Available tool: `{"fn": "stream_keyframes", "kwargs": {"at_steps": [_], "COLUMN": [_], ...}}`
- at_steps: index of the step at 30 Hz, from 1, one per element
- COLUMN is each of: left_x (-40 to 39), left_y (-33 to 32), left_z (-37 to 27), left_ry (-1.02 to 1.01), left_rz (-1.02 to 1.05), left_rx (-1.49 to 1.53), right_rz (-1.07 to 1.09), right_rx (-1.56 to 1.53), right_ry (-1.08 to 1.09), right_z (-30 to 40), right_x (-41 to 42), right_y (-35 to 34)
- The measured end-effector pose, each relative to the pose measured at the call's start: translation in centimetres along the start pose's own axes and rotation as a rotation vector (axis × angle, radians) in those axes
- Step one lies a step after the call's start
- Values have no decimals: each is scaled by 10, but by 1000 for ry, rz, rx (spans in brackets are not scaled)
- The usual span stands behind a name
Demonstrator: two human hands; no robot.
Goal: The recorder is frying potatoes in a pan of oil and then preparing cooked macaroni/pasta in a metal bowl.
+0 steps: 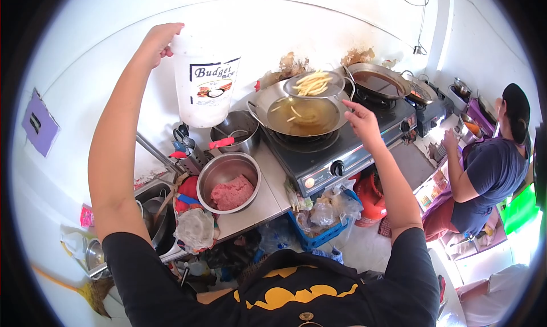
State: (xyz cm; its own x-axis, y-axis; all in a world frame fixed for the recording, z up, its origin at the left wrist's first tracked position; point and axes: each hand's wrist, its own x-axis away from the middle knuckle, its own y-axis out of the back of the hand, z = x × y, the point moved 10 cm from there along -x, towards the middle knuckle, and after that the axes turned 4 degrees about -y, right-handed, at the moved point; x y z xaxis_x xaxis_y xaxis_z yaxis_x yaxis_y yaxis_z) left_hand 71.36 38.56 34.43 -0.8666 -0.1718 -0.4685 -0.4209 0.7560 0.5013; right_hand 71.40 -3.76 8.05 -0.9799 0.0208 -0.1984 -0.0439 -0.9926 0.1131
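Note:
My left hand (160, 42) grips the rim of a white plastic mayonnaise bucket (209, 100), raised above the counter. My right hand (361, 119) is pinched at the right side of a wok (269, 94), by the near end of a strainer's handle; the grip is partly hidden. French fries (314, 83) lie in the round mesh strainer (292, 87) over the wok. A few loose fries float in the oil (305, 117). Below the bucket stand a steel pot (252, 145) with a red-handled utensil (221, 142) and a steel bowl (205, 173) of pink ground meat (233, 193).
The wok sits on a gas stove (307, 168); a second pan (363, 68) of brown liquid stands behind it. A sink (164, 241) is at left, a blue crate (320, 239) and red gas cylinder (369, 203) below. A person (491, 168) stands at right, another person's sleeve (504, 293) lower right.

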Motion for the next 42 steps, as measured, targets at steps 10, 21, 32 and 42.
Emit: {"fn": "stream_keyframes", "kwargs": {"at_steps": [10, 21, 32, 42], "left_x": [-40, -75, -47, -29], "left_y": [-38, -138, -155, -131], "left_z": [-49, -28, -22, -20], "left_ry": [-104, 28, 109, 95], "left_rz": [-47, -15, 14, -50], "left_rx": [21, 92, 269, 320], "right_rz": [-153, -284, -302, -338], "right_rx": [347, 1261, 1744, 1731], "right_ry": [400, 720, 1225, 1299], "right_z": [203, 292, 285, 273], "right_x": [-39, -32, 17, 32], "right_y": [44, -21, -79, -85]}}
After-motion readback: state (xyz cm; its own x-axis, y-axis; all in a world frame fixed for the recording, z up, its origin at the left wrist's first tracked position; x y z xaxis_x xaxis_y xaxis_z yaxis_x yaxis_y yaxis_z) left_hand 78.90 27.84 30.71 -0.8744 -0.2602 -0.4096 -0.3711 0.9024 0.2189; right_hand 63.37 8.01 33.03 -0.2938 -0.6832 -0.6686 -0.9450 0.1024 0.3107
